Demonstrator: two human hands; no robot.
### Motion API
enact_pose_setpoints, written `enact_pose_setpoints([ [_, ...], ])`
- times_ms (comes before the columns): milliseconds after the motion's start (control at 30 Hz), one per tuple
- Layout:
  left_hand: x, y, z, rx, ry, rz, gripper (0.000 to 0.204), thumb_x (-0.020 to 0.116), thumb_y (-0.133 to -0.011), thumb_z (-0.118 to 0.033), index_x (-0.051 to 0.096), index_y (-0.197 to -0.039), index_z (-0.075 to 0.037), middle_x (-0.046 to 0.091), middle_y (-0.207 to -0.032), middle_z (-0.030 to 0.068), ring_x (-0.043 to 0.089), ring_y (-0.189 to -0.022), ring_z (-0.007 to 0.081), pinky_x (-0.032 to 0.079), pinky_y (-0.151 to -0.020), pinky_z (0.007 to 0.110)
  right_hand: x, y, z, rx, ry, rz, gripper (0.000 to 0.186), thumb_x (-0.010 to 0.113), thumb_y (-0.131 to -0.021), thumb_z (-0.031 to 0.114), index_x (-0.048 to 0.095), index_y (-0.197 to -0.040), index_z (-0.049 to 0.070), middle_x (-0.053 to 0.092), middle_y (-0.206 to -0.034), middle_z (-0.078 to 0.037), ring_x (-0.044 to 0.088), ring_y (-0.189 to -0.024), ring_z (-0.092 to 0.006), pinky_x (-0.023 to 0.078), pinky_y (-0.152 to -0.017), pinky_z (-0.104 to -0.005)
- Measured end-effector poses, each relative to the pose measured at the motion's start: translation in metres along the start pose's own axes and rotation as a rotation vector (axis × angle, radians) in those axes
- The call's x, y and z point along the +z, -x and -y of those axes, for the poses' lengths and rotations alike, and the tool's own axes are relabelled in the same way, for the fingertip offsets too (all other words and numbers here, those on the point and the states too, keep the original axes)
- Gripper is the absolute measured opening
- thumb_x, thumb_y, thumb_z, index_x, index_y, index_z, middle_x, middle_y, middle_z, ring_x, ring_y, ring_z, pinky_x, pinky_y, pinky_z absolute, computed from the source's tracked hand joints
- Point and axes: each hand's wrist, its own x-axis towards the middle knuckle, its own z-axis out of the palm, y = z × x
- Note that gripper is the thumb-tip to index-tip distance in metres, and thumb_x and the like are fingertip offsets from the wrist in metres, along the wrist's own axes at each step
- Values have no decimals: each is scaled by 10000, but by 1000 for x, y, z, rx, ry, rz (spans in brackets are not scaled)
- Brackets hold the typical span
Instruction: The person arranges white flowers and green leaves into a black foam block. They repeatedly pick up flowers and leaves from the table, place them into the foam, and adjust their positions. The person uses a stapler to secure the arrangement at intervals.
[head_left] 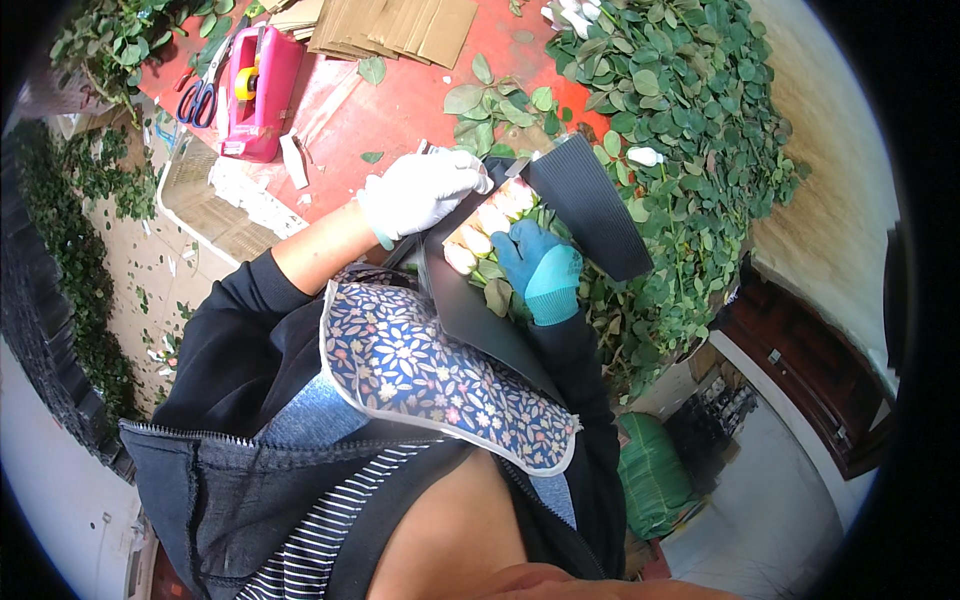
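- My left hand [420,190], in a white glove, has its fingers clamped on the far edge of the black corrugated wrap [590,205], near the middle of the red tabletop [400,100].
- My right hand [540,270], blue-gloved, cups the rose bunch [490,225] inside that wrap, fingers curled round the stems just below the pale heads.
- I'd judge the blooms bruise easily and the bunch is light, so hold the stems, not the petals.
- The wrap looks stiff but bendable; its edges are the place to grip.
- Pink tape dispenser [258,85] sits far left.
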Motion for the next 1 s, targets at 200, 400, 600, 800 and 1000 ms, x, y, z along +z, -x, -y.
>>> enact_pose_setpoints([
  [200,-2,-6,-7,153,-46,90,242,610,-843,-147,677,-1076,-147,620,-1029,56,641,-850,273,534,-694,376,2,0,-1,9,3,9,318,676,-885,340,613,-811,37,625,-712,-201,612,-635,-379,456,-568,-475],
  [400,16,-20,-8,209,35,344,211,577,-823,-183,676,-999,-122,619,-970,73,635,-868,279,517,-728,366,-2,0,-4,-3,88,92,245,657,-875,322,590,-879,86,652,-745,-172,631,-659,-360,472,-587,-491],
  [600,29,-30,8,368,98,288,161,592,-789,-185,651,-907,-94,592,-878,96,625,-837,297,503,-698,393,-13,16,15,-246,327,201,200,650,-871,257,587,-856,67,630,-693,-147,616,-587,-340,467,-531,-460],
  [800,33,-31,12,292,177,348,146,593,-804,-175,645,-908,-88,600,-880,107,625,-810,291,502,-698,394,19,15,-8,-382,371,108,155,638,-817,232,554,-819,102,600,-632,-61,627,-514,-257,456,-451,-435],
  [1000,25,-27,9,132,325,413,209,560,-882,-183,640,-1010,-38,655,-1007,130,653,-899,282,527,-796,367,26,18,-16,-417,450,92,154,642,-827,257,566,-787,130,572,-663,-48,605,-530,-237,444,-463,-411],
])
